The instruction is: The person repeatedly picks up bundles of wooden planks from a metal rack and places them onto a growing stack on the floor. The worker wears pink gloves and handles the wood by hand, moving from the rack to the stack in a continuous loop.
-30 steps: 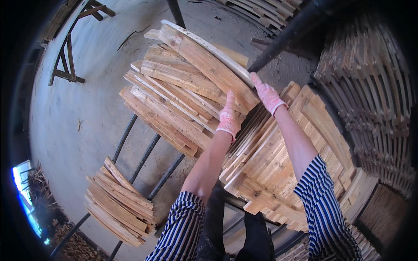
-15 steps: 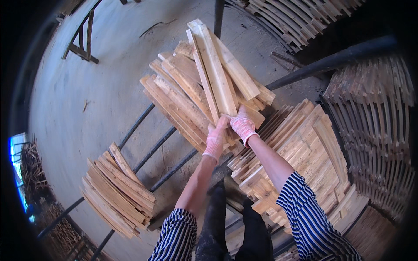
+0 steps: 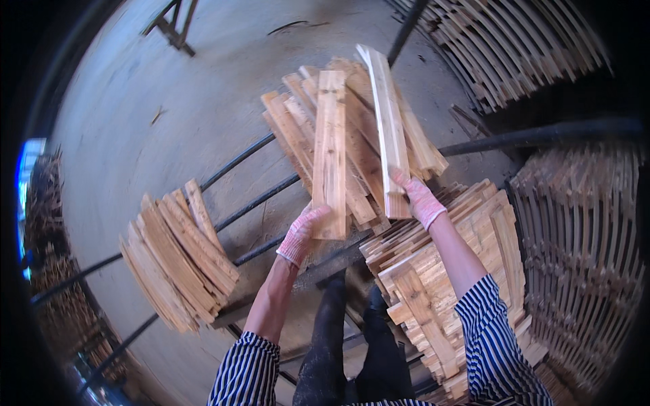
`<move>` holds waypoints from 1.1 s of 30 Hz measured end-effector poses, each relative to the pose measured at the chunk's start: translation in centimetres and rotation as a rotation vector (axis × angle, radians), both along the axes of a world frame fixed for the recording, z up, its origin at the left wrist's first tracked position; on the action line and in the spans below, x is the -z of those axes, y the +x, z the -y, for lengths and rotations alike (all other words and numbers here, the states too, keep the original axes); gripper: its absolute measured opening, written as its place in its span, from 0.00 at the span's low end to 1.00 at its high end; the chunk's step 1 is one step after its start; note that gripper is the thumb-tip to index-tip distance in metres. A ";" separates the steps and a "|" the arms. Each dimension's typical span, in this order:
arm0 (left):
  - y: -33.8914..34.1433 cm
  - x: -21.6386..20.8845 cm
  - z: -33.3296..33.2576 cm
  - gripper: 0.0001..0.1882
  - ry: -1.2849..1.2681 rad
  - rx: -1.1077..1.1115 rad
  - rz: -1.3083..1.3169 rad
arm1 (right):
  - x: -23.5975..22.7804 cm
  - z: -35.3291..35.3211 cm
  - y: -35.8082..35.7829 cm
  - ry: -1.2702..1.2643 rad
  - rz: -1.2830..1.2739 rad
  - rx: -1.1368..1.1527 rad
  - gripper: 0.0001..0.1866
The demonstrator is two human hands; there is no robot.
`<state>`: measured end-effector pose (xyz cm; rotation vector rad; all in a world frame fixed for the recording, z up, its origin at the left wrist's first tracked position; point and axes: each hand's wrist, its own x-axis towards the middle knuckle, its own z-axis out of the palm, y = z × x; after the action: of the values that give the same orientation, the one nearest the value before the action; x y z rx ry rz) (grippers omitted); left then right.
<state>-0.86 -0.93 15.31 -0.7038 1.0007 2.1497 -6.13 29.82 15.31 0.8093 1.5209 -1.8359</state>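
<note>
My left hand [image 3: 305,230], in a pink-and-white knit glove, is closed round the near end of a flat wooden board [image 3: 330,145] that points away from me. In the matching glove, my right hand [image 3: 421,201] grips the near end of a paler wooden board [image 3: 384,115]; whether a second one lies under it I cannot tell. Both boards are raised above a loose pile of boards [image 3: 291,125], with a gap between them. My left thumb lies on the board's face, while the other fingers are hidden beneath.
A smaller board pile [image 3: 179,260] rests on dark metal rails [image 3: 254,213] at left. Close by my right forearm stands a big stack of boards [image 3: 467,271]. Tall slatted stacks [image 3: 575,250] line the right side. A wooden trestle [image 3: 172,27] stands on the concrete floor [image 3: 135,115].
My hands, close together before, have moved apart, each with a board. The left one's board now shows its broad face. My view has shifted, too.
</note>
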 end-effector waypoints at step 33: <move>30.8 -16.1 18.3 0.47 0.075 -0.674 0.088 | -15.8 7.4 13.4 0.037 -0.009 0.098 0.47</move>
<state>29.91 -19.27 31.37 -1.2162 0.6848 2.6710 7.32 22.40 31.07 0.9085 1.5503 -1.8885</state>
